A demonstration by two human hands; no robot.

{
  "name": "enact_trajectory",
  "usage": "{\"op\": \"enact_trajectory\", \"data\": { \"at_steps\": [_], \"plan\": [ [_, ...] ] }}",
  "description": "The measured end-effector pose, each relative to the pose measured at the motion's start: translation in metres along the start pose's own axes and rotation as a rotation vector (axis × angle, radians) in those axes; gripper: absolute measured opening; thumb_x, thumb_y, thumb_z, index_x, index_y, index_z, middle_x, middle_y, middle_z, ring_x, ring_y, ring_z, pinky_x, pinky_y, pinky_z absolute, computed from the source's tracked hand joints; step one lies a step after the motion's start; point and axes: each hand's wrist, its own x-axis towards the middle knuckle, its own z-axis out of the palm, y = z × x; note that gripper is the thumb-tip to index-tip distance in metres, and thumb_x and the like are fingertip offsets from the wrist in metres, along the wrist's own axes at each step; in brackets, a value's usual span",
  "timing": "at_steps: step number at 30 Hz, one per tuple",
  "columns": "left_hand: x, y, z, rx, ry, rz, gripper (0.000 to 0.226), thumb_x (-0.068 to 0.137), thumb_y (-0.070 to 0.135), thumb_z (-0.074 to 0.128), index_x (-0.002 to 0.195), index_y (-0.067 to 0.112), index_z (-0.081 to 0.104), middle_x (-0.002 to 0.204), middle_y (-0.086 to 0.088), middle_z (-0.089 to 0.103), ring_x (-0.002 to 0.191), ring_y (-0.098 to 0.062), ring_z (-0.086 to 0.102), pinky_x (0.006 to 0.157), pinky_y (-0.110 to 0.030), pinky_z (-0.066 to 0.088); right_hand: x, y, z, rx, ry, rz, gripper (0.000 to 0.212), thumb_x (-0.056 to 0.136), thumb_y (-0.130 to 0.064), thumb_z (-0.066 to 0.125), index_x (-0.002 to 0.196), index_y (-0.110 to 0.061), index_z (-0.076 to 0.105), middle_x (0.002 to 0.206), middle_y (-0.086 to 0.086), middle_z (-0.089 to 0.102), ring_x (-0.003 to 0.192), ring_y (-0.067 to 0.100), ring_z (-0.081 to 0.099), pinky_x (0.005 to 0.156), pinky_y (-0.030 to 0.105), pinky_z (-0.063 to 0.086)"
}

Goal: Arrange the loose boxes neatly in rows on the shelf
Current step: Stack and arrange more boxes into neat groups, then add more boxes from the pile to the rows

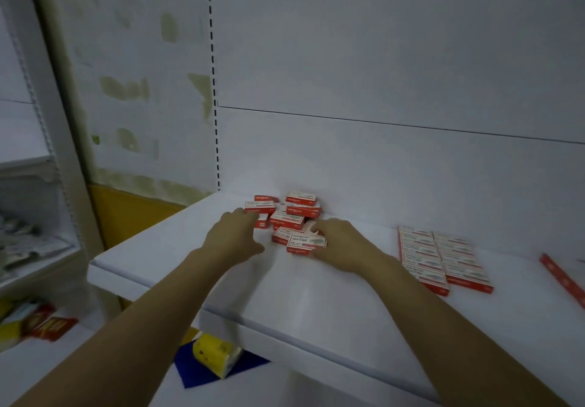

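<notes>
Lying in a loose heap of small red-and-white boxes toward the back of the white shelf, close against the rear panel, some flat, some tilted over their neighbours. Sitting well apart to the right, two tidy rows of matching boxes, already squared. Looking light, stiff and cardboard-sided; likely sliding easily on the smooth shelf, so best pinched across the short sides or swept together between the palms rather than lifted from the top face. Reaching in from the left, left hand half open, fingers spread and slightly curled, fingertips touching or nearly touching the leftmost boxes of the heap; not closed on anything so far as the blurred view allows. Reaching in from the right, right hand cupping the near right edge of the heap, fingers bent around the front box; gripping or merely pressing against it, cannot tell. Lying at the far right edge, one long red carton, not being touched.
</notes>
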Motion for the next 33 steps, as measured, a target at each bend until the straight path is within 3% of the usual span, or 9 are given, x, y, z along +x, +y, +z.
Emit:
{"op": "enact_trajectory", "data": {
  "at_steps": [2,7,13,18,23,29,33],
  "plan": [
    [0.007,0.021,0.006,-0.053,-0.004,0.125,0.069,0.073,0.036,0.075,0.133,0.022,0.045,0.134,-0.003,0.051,0.119,-0.022,0.049,0.097,-0.035,0.042,-0.006,0.014,-0.013,-0.016,0.078,0.023,0.039,0.081,-0.027,0.068,0.117,-0.014,0.061,0.113,0.008,0.059,0.103,0.023,0.057,0.075,0.02,0.037],
    [0.022,0.083,0.024,-0.166,0.03,0.314,0.072,0.075,0.038,0.074,0.137,0.023,0.041,0.132,-0.002,0.052,0.117,-0.021,0.05,0.096,-0.036,0.044,-0.025,0.053,-0.038,-0.013,0.23,0.075,0.041,0.08,-0.021,0.068,0.119,-0.013,0.059,0.112,0.01,0.056,0.106,0.026,0.05,0.086,0.03,0.04],
    [0.033,0.144,0.047,-0.352,0.063,0.447,0.056,0.081,0.021,0.07,0.133,0.018,0.048,0.119,-0.004,0.061,0.103,-0.018,0.057,0.087,-0.034,0.05,-0.049,0.092,-0.05,0.019,0.385,0.127,0.044,0.081,-0.018,0.068,0.123,-0.018,0.054,0.119,0.002,0.049,0.111,0.016,0.043,0.087,0.019,0.036],
    [0.036,0.173,0.071,-0.537,0.139,0.412,0.049,0.083,0.01,0.067,0.129,0.012,0.053,0.115,-0.008,0.062,0.099,-0.018,0.059,0.084,-0.021,0.041,-0.057,0.114,-0.042,0.043,0.431,0.167,0.049,0.084,-0.006,0.06,0.13,-0.02,0.049,0.127,-0.001,0.04,0.119,0.012,0.037,0.095,0.014,0.029],
    [0.032,0.18,0.089,-0.649,0.146,0.351,0.048,0.084,0.01,0.065,0.131,0.016,0.052,0.114,-0.002,0.063,0.092,-0.011,0.056,0.085,-0.022,0.044,-0.061,0.126,-0.027,0.094,0.522,0.194,0.049,0.082,0.003,0.058,0.127,-0.017,0.052,0.125,-0.002,0.046,0.117,0.012,0.043,0.098,0.014,0.03],
    [0.037,0.172,0.091,-0.775,0.119,0.32,0.045,0.082,0.009,0.068,0.122,0.019,0.052,0.101,0.003,0.066,0.083,-0.009,0.057,0.073,-0.013,0.044,-0.058,0.123,-0.027,0.201,0.587,0.166,0.041,0.085,-0.002,0.06,0.124,-0.014,0.055,0.125,0.0,0.052,0.114,0.014,0.051,0.102,0.033,0.044],
    [0.041,0.17,0.087,-0.886,0.065,0.336,0.039,0.078,0.011,0.073,0.113,0.018,0.058,0.103,0.007,0.066,0.084,-0.005,0.06,0.067,-0.005,0.046,-0.06,0.126,-0.033,0.285,0.572,0.195,0.04,0.085,-0.007,0.063,0.124,-0.015,0.056,0.128,0.0,0.051,0.112,0.01,0.053,0.098,0.02,0.044]
  ]
}}
